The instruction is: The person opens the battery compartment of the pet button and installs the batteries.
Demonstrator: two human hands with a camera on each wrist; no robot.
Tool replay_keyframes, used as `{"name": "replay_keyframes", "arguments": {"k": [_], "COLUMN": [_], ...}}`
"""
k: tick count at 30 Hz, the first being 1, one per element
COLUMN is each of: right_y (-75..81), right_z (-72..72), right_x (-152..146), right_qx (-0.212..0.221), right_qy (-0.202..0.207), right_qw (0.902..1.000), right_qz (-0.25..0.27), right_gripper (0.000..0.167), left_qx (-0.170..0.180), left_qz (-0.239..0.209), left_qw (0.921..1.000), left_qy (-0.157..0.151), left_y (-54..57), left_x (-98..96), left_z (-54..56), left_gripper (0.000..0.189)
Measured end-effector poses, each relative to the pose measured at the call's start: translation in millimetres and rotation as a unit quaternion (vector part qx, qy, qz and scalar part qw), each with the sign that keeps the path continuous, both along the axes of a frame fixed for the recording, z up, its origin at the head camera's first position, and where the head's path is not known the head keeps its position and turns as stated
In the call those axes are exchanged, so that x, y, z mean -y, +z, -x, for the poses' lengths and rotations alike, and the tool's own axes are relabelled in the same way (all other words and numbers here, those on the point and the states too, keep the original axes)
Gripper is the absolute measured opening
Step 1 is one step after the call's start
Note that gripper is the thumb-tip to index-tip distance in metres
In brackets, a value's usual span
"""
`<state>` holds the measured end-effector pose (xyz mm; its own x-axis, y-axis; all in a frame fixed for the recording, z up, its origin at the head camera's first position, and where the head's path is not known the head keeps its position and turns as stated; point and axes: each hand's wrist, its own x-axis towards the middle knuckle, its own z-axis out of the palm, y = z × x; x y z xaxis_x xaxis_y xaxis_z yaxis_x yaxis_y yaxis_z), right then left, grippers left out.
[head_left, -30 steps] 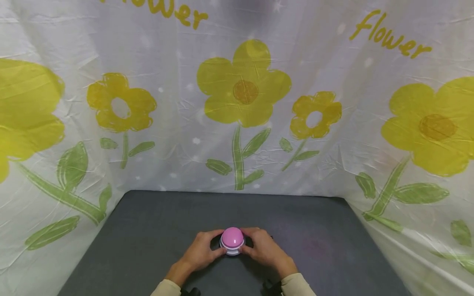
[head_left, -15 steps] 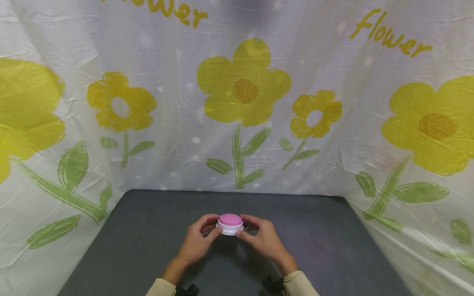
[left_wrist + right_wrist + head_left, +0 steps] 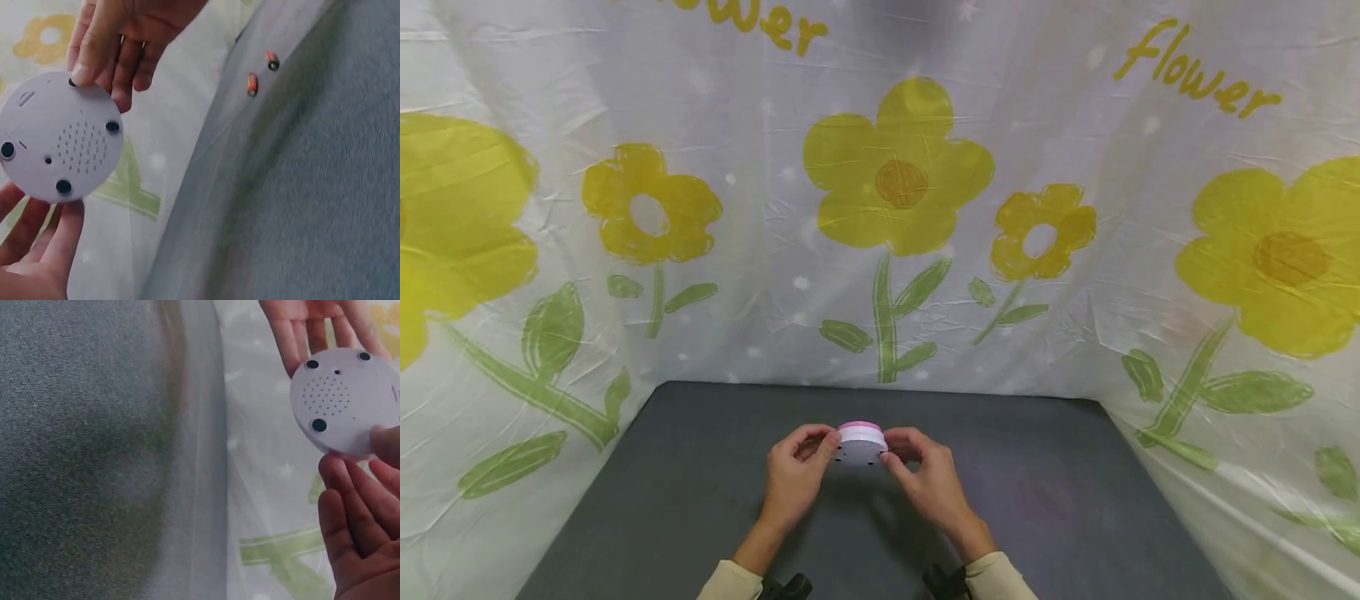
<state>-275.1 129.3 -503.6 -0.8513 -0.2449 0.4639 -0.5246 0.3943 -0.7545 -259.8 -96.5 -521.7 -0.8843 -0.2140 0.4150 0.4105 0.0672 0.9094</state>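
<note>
At the near side of the dark grey table [image 3: 700, 475], two cream sleeves [image 3: 730, 581] reached in, a small black strapped unit [image 3: 786, 587] on each wrist. Past the cuffs I saw the left hand [image 3: 793, 475] pinching a round white push button [image 3: 861, 448] by its left edge, thumb on the near side. The right hand [image 3: 929, 482] held the opposite edge in much the same manner, its thumb against the pale underside. Between the two hands the button was held up off the table, tipped so that its base faced the person and its pink top [image 3: 859, 424] faced away, only a thin sliver of it showing from the head camera. From the wrists I could make out round black feet [image 3: 64, 187] on that base, and a patch of tiny holes [image 3: 82, 150] set among them. Down on the table lay a small red-and-black cylinder [image 3: 252, 83], with another like it [image 3: 272, 60] just beside, both rather like batteries. Farther back the table stopped at a straight edge, and behind it hung a creased white cloth [image 3: 760, 250]. Big yellow flowers [image 3: 842, 158] with green stems were printed across it, and yellow lettering [image 3: 1195, 71] spelled "flower" high on the right.
</note>
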Motion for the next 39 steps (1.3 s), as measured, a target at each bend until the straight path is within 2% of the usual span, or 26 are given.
{"name": "replay_keyframes", "arguments": {"k": [3,7,11,14,18,22,32,39], "right_y": [2.1,5.6,7.2,7.2,6.0,3.3,-2.9,-15.8], "right_z": [0.3,0.7,0.5,1.0,1.6,0.3,-3.9,-5.0], "right_x": [0.4,0.0,0.4,0.9,1.2,1.6,2.4,3.2], "right_qx": [-0.006,-0.007,0.001,0.010,0.018,0.034,0.053,0.090], "right_qy": [-0.015,-0.020,-0.016,-0.017,-0.017,-0.012,-0.005,0.000], "right_qw": [0.9998,0.9996,0.9995,0.9992,0.9977,0.9953,0.9881,0.9819], "right_qz": [-0.007,-0.018,-0.026,-0.036,-0.063,-0.090,-0.144,-0.167], "right_gripper": [0.023,0.022,0.024,0.024,0.021,0.020,0.017,0.015], "left_qx": [0.022,0.053,0.071,0.079,0.101,0.133,0.177,0.205], "left_qz": [0.015,0.032,0.050,0.072,0.098,0.118,0.139,0.146], "left_qw": [0.9996,0.9978,0.9955,0.9936,0.9895,0.9829,0.9712,0.9632], "left_qy": [-0.002,-0.025,-0.039,-0.036,-0.035,-0.048,-0.078,-0.095], "left_y": [2.6,5.3,8.5,9.5,9.1,8.6,-3.0,-14.1], "left_x": [1.1,3.5,5.4,6.4,7.4,8.2,11.2,13.9], "left_z": [-2.6,-5.3,-5.5,-5.0,-5.3,-7.3,-10.1,-11.8], "left_gripper": [0.011,0.020,0.026,0.026,0.024,0.024,0.027,0.030]}}
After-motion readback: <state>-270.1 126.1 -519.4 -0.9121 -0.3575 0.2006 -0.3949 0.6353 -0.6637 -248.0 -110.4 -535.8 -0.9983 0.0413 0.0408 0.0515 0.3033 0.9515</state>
